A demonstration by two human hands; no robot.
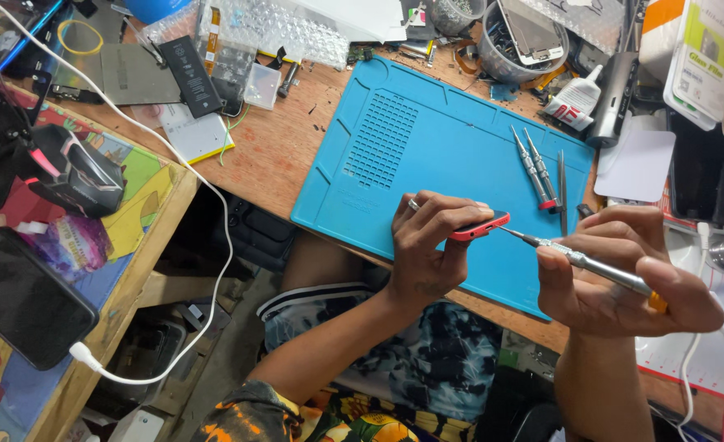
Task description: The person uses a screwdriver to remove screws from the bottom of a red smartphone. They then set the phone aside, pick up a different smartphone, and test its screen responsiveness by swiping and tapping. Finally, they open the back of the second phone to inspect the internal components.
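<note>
head view:
left hand (429, 245): fingers pinched round red phone (481, 227), held edge-up over near edge of blue mat (427, 139)
right hand (616, 274): curled shut on screwdriver (591, 263), tip touching phone's end
spare screwdrivers (536, 168): on mat, just beyond phone

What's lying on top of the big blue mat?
On the blue rubber work mat lie two slim metal screwdrivers with red ends and thin metal tweezers. The hands hide the mat's near edge.
</note>
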